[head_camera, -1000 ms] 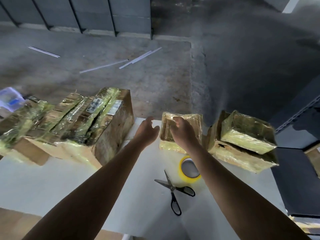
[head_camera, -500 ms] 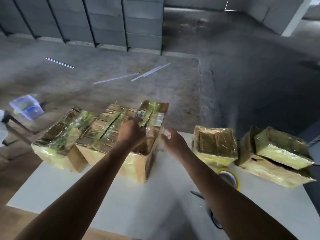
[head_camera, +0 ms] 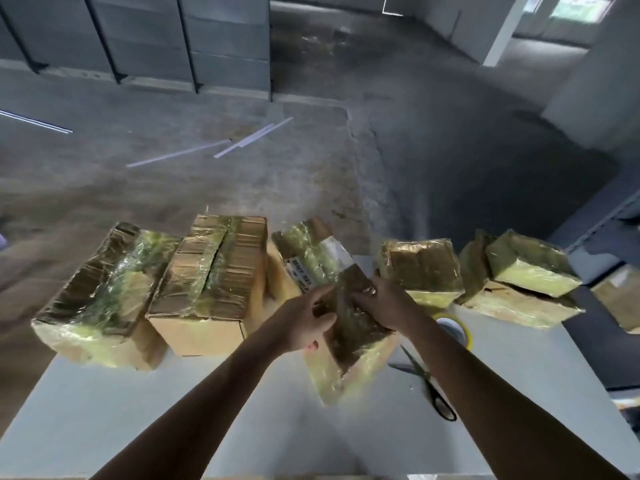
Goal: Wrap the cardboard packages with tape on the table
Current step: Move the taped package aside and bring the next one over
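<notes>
Cardboard packages are ranged along the far edge of the white worktop (head_camera: 166,410), and one of them, the long package (head_camera: 349,344), is held between both hands near the middle, skewed so that its near end points toward the front edge. The left hand (head_camera: 301,323) is curled against its left flank and the right hand (head_camera: 384,303) is clamped over its upper right edge. This two-sided grip is judged to serve for turning the package or drawing it into reach for taping. It appears tilted, though whether its near end is lifted clear of the worktop cannot be told. Its skin is glossy yellowish tape over brown corrugated board, crinkled and catching the light. A tape roll (head_camera: 459,329) with a yellow rim lies flat just right of the package, and black-handled scissors (head_camera: 427,384) lie beside it toward the front right, both within reach of the right hand. Two broader boxes sit toward the far left corner: the wrapped box (head_camera: 104,292) and the half-bare box (head_camera: 214,275), whose near face shows plain board and is judged least finished.
</notes>
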Available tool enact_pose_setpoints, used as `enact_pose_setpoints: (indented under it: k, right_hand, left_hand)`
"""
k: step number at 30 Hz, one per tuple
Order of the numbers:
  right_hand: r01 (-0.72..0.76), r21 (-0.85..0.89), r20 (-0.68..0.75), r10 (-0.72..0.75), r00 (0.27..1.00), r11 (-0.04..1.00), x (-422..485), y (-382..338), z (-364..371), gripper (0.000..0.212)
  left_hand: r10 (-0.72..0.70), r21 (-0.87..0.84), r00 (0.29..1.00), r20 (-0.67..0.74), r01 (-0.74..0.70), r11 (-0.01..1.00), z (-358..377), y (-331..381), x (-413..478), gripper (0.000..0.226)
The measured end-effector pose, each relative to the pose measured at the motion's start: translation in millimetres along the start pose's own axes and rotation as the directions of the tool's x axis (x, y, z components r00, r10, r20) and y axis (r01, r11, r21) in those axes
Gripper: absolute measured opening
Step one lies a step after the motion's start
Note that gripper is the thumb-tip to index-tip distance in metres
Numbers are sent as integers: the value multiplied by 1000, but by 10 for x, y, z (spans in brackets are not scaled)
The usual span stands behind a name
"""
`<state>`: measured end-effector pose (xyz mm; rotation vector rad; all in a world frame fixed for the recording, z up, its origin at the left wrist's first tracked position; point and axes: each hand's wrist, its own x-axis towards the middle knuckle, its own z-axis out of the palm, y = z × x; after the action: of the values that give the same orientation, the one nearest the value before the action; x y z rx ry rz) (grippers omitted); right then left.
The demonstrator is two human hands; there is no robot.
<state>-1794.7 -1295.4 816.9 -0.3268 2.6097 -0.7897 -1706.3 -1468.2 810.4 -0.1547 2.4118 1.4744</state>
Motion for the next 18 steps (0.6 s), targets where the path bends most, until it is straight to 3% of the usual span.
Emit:
enact_pose_setpoints:
  k: [2,5,6,9,11,13,18]
  right_hand:
    - [15,-42,15,-14,1000,999,-96,119,-123,38]
    - [36,-62,53,-33,998,997,-206,257,-208,36]
    - [41,-67,72,-36,997,997,-223,304,-223,36]
    - [52,-97,95,-43,995,994,-238,455,-271,32]
    - [74,-115,108,-62,992,991,-236,547,-319,30]
    - [108,-123,135,-91,987,987,-225,638,-375,29]
    - [283,-186,210,-243,947,941,-137,780,-585,35]
  left_hand:
    - [42,322,998,-39,-27,946,76,120,-57,51]
    - [257,758,946,-195,-21,652,139,277,11,31]
    - [331,817,926,-181,-46,575,167,321,48,30]
    - [395,880,916,64,-239,411,304,334,167,37]
    - [372,848,915,156,-318,425,356,347,199,47]
    - [370,816,914,167,-339,468,395,401,205,41]
    - [427,767,903,50,-309,563,659,509,191,25]
